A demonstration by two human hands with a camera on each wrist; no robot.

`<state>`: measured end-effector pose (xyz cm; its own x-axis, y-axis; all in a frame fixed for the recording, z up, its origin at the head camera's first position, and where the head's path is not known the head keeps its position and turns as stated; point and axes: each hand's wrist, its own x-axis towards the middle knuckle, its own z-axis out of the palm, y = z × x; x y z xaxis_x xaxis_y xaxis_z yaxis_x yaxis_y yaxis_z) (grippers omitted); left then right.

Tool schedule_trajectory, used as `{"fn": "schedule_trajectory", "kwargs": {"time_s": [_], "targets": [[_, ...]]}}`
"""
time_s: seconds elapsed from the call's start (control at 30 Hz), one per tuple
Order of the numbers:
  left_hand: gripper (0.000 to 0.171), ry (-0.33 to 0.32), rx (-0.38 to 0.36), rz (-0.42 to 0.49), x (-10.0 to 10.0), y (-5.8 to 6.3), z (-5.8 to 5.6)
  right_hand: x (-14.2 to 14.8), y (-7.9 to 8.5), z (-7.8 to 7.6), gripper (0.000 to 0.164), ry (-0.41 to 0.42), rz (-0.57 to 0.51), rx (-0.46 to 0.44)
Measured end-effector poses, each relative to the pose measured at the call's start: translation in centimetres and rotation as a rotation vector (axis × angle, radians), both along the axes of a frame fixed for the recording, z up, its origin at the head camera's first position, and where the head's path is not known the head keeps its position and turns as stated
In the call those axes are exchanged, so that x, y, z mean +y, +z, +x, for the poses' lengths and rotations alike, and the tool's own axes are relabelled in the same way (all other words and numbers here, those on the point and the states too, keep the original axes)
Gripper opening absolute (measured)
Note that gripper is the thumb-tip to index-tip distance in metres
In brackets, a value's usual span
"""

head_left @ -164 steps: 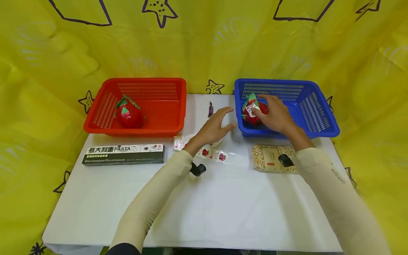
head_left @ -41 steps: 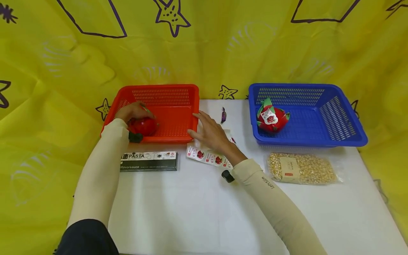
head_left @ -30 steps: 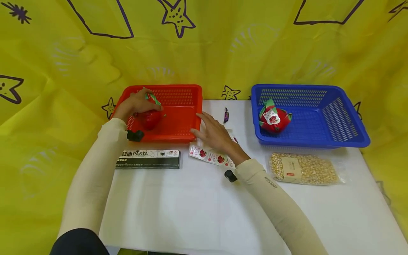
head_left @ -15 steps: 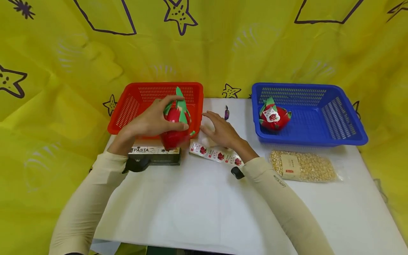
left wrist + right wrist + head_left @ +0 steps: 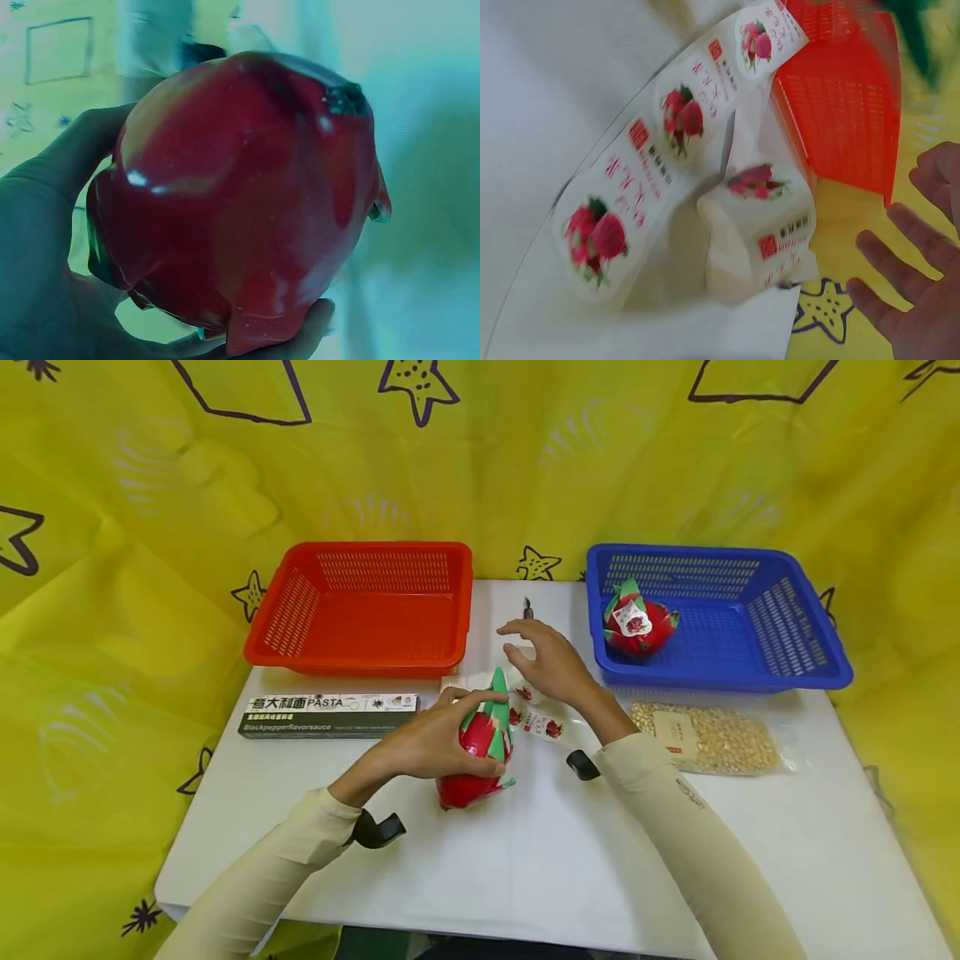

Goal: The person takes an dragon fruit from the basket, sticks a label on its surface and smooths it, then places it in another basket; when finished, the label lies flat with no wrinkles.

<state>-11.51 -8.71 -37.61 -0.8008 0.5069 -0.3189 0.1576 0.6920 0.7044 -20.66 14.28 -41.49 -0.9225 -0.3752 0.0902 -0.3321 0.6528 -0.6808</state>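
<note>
Gripping a red dragon fruit point(image 5: 478, 737) around its side, the left hand point(image 5: 427, 743) sits near the centre of the head view; I can't tell whether the fruit touches the white table point(image 5: 540, 868). The right hand point(image 5: 551, 664) hangs just to its upper right, thumb and fingers apart, over a sticker strip point(image 5: 543, 724). A red basket point(image 5: 367, 627) stands at upper left with a pasta box point(image 5: 330, 717) below it. At upper right, a blue basket point(image 5: 720, 635) holds a second dragon fruit point(image 5: 652, 631), above a bag of corn kernels point(image 5: 720, 739).

From the left wrist, the gripped fruit fills the middle, hand wrapping round it from the left and bottom.

From the right wrist, the strip runs from lower left to the top, beside a sticker roll point(image 5: 765, 225) at centre; relaxed fingers enter at the right edge.
</note>
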Motion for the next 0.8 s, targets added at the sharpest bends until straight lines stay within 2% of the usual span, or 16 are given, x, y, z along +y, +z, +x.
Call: {"fn": "schedule_trajectory", "kwargs": {"time_s": [0.1,0.2,0.37,0.5,0.67,0.73,0.8], "targets": [[0.089,0.02,-0.014,-0.033,0.5,-1.6,-0.9,0.9,0.0,0.4,0.03,-0.015,-0.017,0.022],[0.089,0.043,-0.029,-0.056,0.7,-2.6,-1.9,1.6,0.1,1.1,0.023,-0.003,-0.025,0.015],[0.088,0.053,-0.042,-0.05,1.0,-3.3,-2.9,2.6,-0.2,2.4,0.017,0.101,0.052,-0.091],[0.086,0.078,-0.014,-0.014,1.2,-3.7,-2.8,3.0,-1.4,3.3,0.018,0.172,0.141,-0.151],[0.081,0.074,0.073,-0.03,0.9,-4.4,-1.7,3.3,-3.8,4.4,0.03,0.209,0.238,-0.083],[0.081,0.041,0.064,-0.022,0.6,-4.5,-1.3,3.5,-4.5,4.8,0.034,0.21,0.27,-0.042],[0.083,0.002,0.018,0.011,0.1,-4.5,-1.2,3.6,-4.9,5.1,0.036,0.193,0.286,-0.013]]}}
